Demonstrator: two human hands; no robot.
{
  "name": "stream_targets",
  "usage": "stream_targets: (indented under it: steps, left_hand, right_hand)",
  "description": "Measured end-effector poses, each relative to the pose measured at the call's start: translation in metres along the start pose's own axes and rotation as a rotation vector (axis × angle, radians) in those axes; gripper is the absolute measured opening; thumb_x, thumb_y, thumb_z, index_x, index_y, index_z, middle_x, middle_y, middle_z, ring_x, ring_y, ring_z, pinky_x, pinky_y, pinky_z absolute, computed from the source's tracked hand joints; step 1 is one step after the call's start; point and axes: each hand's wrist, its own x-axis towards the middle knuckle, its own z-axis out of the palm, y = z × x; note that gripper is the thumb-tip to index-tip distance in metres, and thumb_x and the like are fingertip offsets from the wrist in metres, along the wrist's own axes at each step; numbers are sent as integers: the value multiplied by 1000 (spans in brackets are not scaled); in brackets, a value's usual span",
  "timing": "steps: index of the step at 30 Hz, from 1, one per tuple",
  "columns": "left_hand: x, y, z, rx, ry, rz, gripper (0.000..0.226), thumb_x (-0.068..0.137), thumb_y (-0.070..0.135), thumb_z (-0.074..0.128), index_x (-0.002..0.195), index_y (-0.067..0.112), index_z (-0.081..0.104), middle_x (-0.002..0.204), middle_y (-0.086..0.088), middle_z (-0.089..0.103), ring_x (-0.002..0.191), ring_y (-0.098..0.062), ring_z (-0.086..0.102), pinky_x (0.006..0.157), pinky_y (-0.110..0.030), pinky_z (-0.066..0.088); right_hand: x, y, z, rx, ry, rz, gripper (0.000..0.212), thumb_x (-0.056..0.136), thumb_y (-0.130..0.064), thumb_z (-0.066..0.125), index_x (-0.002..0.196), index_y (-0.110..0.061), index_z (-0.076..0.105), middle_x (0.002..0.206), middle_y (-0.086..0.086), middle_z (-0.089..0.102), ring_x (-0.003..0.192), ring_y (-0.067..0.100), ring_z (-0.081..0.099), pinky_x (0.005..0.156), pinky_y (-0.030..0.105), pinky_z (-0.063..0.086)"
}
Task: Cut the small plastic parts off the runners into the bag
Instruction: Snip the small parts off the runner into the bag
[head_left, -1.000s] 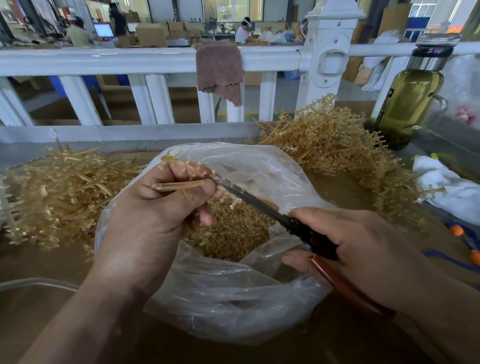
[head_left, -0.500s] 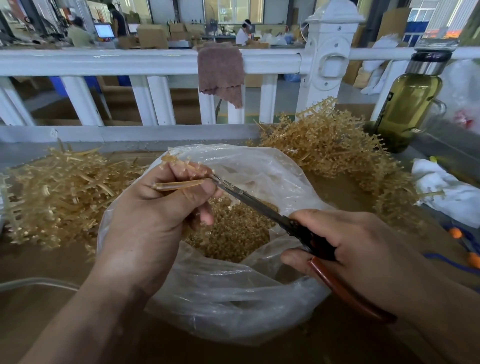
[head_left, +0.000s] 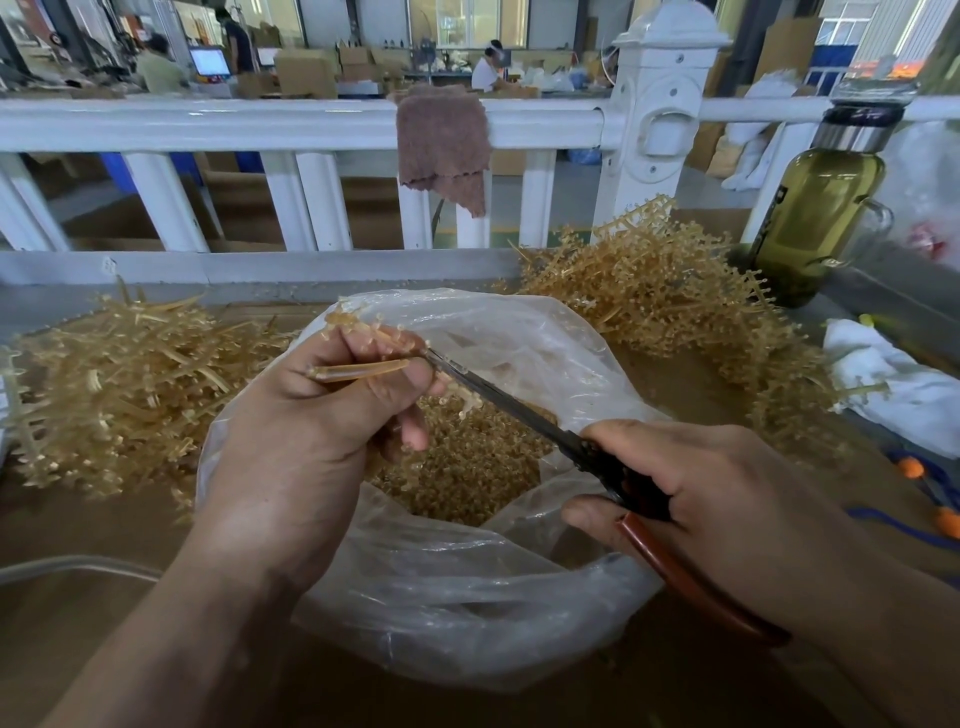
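Brown bench, frame centre: left hand pinches runner over bag; right hand grips scissors, tips touching runner's right end.

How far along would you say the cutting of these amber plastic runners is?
Done: small amber plastic parts heaped in the clear plastic bag; bare-looking runners piled at left. In hand: the left hand holds one amber runner over the bag, the right hand cuts at it with red-handled scissors. Remaining: a large heap of part-studded runners at right.
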Motion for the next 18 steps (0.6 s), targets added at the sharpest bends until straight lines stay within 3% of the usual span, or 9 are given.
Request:
stream_targets:
  steps: [11,18]
  left_hand:
    - [-3,3,3,18,-5,-49,10,76,18,80,72,25,74,73,-3,72,53,-13,57,54,-24,45]
    - [-2,1,5,-7,41,-140,6,73,17,75,71,22,72,76,-7,74,50,-14,55,49,-21,45]
  right_hand:
    - [0,3,1,2,15,-18,36,86,-67,50,87,-32,57,65,-15,48,62,4,51,52,21,37]
    - [1,5,1,-36,-29,-19,44,86,-71,43,86,-30,59,64,-13,52,62,8,53,53,25,41]
